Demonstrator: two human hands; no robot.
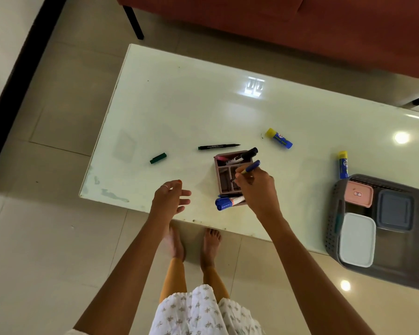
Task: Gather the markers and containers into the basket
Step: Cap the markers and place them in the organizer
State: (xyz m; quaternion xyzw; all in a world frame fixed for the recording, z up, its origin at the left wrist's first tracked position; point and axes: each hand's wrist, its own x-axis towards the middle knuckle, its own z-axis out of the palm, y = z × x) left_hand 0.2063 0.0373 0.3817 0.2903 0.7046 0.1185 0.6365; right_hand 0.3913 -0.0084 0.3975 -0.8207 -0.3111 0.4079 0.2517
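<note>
Left of the pink organizer tray (224, 176), a green cap (158, 158) lies; the left hand (170, 198) hovers, fingers loosely spread. Over the tray the right hand (257, 189) pinches a blue marker (252, 166). Far right sits the grey basket (336, 226) with three lidded containers (357, 239).

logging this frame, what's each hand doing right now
Left hand: open, holding nothing.
Right hand: gripping a blue marker over the pink organizer.
</note>
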